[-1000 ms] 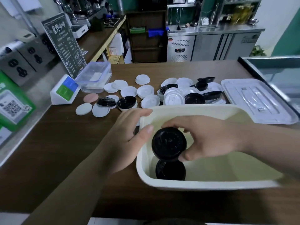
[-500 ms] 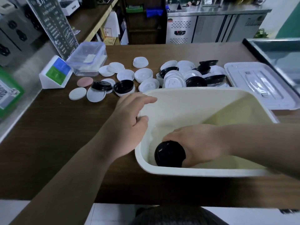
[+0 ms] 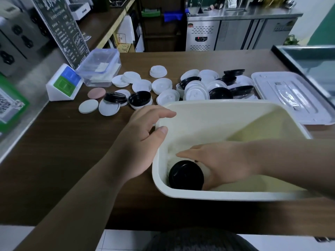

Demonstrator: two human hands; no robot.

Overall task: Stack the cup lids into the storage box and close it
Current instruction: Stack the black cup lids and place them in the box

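The right hand (image 3: pixel 226 163) has its grip curled round the black lid (image 3: pixel 186 175), low in the near-left corner of the storage box (image 3: pixel 217 196).

A second ago that lid hung above another one there; now it is down on top of it, so the stack looks begun; the left hand (image 3: pixel 143 142) rests loose-fingered on the box's left rim; further off on the tabletop (image 3: pixel 54 151) many loose lids (image 3: pixel 195 91) wait; the box cover (image 3: pixel 290 95) lies aside at far right, so closing seems a long way off.

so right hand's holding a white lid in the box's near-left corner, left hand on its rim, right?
No: the lid is black, not white, per the head view. The right hand holds it in the box, near-left corner; left hand on the rim.
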